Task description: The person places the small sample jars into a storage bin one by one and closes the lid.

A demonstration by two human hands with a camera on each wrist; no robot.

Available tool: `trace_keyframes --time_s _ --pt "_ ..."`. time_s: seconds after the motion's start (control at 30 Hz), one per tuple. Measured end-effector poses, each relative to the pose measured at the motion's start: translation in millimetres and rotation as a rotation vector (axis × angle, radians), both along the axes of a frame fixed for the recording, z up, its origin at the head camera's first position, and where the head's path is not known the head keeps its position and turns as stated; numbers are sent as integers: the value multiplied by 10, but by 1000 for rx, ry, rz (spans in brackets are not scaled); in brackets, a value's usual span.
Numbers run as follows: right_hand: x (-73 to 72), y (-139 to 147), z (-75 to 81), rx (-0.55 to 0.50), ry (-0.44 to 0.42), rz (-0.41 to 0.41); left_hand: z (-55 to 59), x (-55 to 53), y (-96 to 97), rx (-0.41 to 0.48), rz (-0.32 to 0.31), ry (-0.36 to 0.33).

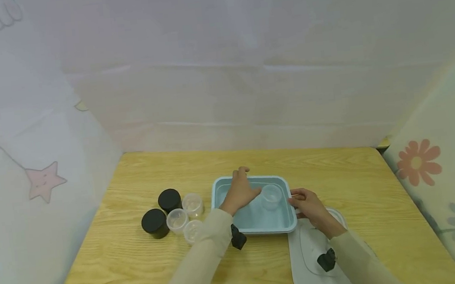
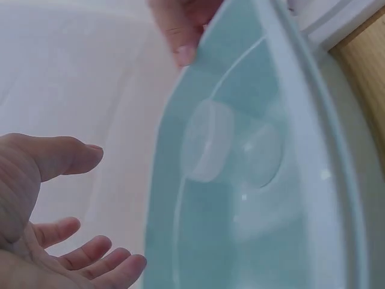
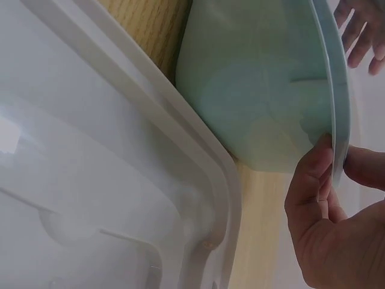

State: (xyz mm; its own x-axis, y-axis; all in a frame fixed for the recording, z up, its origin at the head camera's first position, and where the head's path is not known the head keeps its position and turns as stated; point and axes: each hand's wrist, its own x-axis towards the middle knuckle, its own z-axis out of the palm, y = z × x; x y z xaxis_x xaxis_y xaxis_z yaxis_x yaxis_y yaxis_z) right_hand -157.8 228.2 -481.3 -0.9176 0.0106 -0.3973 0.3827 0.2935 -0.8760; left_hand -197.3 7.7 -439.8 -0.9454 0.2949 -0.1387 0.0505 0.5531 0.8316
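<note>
A light blue plastic tub stands on the table, and a clear round plastic cup sits inside it toward the right. My left hand hovers over the tub's left part, thumb and fingers spread apart and nothing between them. In the left wrist view this left hand appears beside the tub wall, away from the cup. My right hand pinches the tub's right rim. The right wrist view has the thumb of that right hand on one side of the rim and the fingers on the other.
A white lid lies under the right forearm, near the tub's front right corner. Left of the tub stand several clear cups and two jars with black lids. Patterned cloth walls enclose the wooden table.
</note>
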Motion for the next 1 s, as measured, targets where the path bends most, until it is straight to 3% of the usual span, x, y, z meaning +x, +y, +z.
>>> trace_keyframes --time_s 0.23,0.57,0.77,1.0 --pt "-1 4 8 11 -9 4 161 4 -237 43 37 73" --pt "-5 -6 13 16 -7 20 291 87 -584 66 87 95" --pt "-8 5 10 31 -16 19 307 163 -786 94 142 102" --pt "-9 43 16 36 -12 39 222 294 -979 95 224 76"
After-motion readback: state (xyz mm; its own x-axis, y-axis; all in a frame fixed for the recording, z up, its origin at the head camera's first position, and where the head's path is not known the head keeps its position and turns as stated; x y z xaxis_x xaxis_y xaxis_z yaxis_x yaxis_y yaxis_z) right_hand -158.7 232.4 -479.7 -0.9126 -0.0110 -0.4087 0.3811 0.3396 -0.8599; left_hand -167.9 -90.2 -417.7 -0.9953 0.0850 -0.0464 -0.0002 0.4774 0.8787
